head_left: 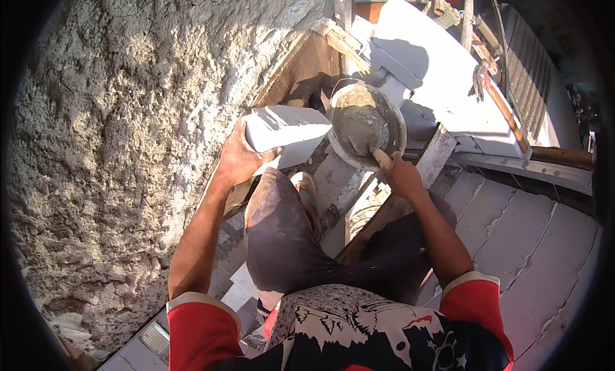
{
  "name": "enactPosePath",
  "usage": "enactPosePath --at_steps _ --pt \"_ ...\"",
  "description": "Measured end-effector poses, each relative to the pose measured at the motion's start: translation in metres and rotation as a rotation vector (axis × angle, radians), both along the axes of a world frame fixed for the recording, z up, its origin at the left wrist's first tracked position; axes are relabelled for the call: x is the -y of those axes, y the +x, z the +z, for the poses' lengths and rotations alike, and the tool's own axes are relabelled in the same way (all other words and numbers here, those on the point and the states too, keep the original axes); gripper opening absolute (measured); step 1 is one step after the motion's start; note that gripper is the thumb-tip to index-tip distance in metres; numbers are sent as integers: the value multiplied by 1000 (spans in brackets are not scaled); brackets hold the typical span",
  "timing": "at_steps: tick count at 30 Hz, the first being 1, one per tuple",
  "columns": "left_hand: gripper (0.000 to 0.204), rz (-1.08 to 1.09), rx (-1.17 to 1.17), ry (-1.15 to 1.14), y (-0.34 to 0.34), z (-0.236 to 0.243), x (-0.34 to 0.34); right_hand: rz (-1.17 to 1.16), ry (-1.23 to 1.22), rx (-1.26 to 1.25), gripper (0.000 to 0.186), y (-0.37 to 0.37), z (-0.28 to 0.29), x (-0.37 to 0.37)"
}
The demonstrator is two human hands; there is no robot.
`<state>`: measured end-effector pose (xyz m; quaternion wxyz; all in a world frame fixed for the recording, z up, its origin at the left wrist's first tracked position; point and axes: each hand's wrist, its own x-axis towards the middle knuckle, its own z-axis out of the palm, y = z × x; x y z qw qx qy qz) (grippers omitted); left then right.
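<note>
A white building block (288,131) is gripped in my left hand (238,154), its top face rough and partly shaded. To its right stands a bucket (401,124) with a wire handle, holding wet grey mortar (365,124). My right hand (403,177) is closed round a light wooden handle (383,158) that reaches into the bucket. The tool's far end sits in the mortar, so its kind is hard to tell. The block's right corner comes close to the bucket's rim.
A rough plastered wall (115,147) fills the left side. At upper right a hammer (503,108) lies on white blocks (448,63). Wooden beams (439,156) and a block wall (512,230) stand at right. My shoe (306,195) rests below the bucket, among boards.
</note>
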<state>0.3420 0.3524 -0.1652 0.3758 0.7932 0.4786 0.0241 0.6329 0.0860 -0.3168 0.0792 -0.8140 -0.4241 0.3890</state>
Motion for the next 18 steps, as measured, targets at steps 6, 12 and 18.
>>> enactPosePath --at_steps 6,12,18 --pt "87 211 37 -33 -85 -120 2 70 148 215 40 -43 75 -3" --pt "85 296 -28 -100 -95 -124 15 189 -100 267 34 -101 90 31" --pt "86 356 -70 -126 -123 -160 23 -37 -140 -18 45 -90 198 -9"
